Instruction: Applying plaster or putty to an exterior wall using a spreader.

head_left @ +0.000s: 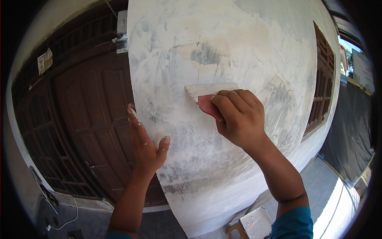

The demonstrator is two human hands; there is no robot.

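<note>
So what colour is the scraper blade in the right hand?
Red, smeared white with putty along its edge: scraper in the right hand, head view.

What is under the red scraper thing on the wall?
The scraper, held by the right hand, presses flat on the white plastered wall. Wet white plaster coats its blade; the wall patch beneath is covered.
</note>
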